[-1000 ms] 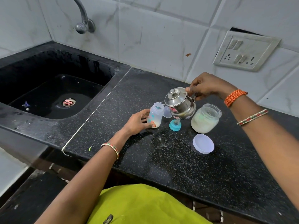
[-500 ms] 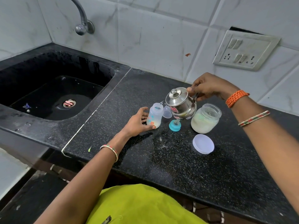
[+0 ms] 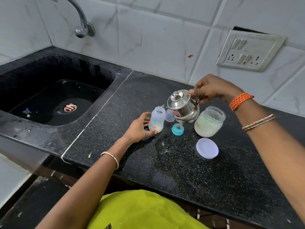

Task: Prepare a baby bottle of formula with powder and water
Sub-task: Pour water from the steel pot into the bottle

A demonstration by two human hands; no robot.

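While the right hand (image 3: 212, 89) grips the tilted kettle (image 3: 182, 105) (held aloft), left hand (image 3: 140, 127) curled round the bottle (image 3: 156, 119) — upright.

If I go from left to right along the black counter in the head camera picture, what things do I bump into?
Sink → left hand → baby bottle → teal bottle nipple → powder jar. The white lid lies in front of the jar.
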